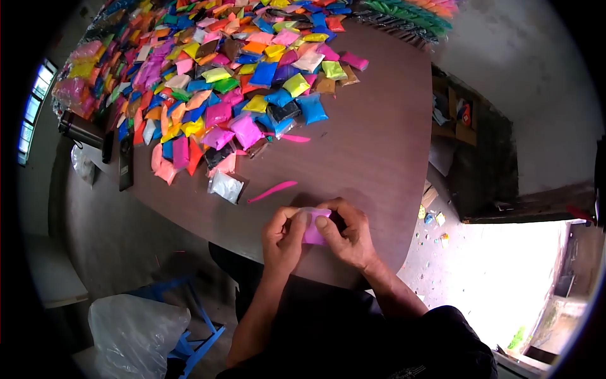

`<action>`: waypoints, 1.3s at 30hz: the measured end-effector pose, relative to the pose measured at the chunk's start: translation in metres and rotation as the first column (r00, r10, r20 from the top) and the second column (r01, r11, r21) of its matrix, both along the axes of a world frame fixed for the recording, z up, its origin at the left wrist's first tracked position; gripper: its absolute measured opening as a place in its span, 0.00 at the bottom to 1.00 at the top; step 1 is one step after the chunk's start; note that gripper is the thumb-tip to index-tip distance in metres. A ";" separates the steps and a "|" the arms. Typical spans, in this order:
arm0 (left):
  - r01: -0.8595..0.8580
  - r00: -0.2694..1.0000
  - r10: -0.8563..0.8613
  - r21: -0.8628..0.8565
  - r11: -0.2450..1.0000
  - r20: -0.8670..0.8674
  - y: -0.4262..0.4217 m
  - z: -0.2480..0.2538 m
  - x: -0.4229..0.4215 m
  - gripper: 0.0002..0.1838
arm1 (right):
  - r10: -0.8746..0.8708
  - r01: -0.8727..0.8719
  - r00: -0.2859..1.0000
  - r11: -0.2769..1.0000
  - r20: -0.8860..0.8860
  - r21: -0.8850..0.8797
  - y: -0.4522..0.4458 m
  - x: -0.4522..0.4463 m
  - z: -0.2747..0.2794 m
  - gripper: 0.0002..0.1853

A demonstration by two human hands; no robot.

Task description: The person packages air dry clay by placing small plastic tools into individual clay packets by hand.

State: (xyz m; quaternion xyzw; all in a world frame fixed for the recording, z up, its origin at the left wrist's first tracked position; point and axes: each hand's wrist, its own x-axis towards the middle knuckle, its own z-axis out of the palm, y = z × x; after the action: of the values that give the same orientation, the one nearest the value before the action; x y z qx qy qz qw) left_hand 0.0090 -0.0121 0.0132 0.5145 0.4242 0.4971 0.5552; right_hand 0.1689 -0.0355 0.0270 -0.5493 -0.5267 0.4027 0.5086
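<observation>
As forearms converge | both hands pinch purple packet | from either side

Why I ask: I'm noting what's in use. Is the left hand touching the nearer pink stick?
Apart. The head view plainly shows a strip of tabletop between the left hand and the nearer pink stick.

The left hand and the right hand are near each other in front of the body, with a narrow space between them. In both hands the fingers are curled and closed in a pinch. The left thumb points upward; the right thumb leans toward the left hand. The left forearm rises steeply from below, and the right forearm comes slantwise from the lower right. Both are bare.
</observation>
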 end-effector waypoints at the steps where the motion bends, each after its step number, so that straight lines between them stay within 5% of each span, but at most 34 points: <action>1: -0.024 1.000 0.024 -0.003 1.000 0.005 0.000 -0.001 0.000 0.06 | 0.015 -0.015 1.000 1.000 0.018 0.004 -0.001 0.001 -0.005 0.10; 8: 0.055 0.996 -0.056 -0.008 0.998 -0.065 0.001 0.012 0.004 0.09 | -0.026 0.020 0.982 0.999 -0.185 -0.036 -0.003 0.003 -0.015 0.11; 12: 0.101 0.993 -0.103 -0.042 0.994 -0.049 0.002 0.008 0.003 0.10 | -0.071 0.076 0.983 0.997 -0.170 0.018 0.000 0.000 -0.016 0.12; 14: 0.091 0.995 -0.092 -0.025 0.996 -0.042 0.003 0.004 0.002 0.10 | -0.049 0.049 0.999 0.996 -0.006 0.068 0.002 0.000 -0.014 0.13; 25: 0.037 0.999 -0.035 0.053 0.998 -0.024 0.000 0.011 0.013 0.10 | -0.155 0.152 0.975 0.988 -0.157 -0.035 0.001 -0.003 -0.013 0.15; 28: 0.132 0.977 -0.137 -0.041 0.990 -0.166 0.002 0.011 0.001 0.10 | -0.154 0.148 0.972 0.988 -0.178 -0.052 0.001 -0.001 -0.016 0.16; 34: 0.092 0.994 -0.096 -0.059 0.994 -0.059 -0.001 -0.006 -0.003 0.10 | -0.044 0.036 0.990 0.998 -0.132 -0.055 -0.002 -0.001 -0.009 0.18; 39: 0.109 0.994 -0.109 -0.036 0.993 0.017 0.001 0.000 0.006 0.12 | -0.126 0.110 0.939 0.992 -0.320 -0.069 0.000 -0.003 -0.016 0.16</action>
State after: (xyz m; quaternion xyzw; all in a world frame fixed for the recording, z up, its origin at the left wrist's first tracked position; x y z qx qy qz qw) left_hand 0.0151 -0.0107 0.0134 0.5228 0.4005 0.4619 0.5940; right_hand 0.1655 -0.0358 0.0108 -0.5189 -0.3922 0.4690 0.5974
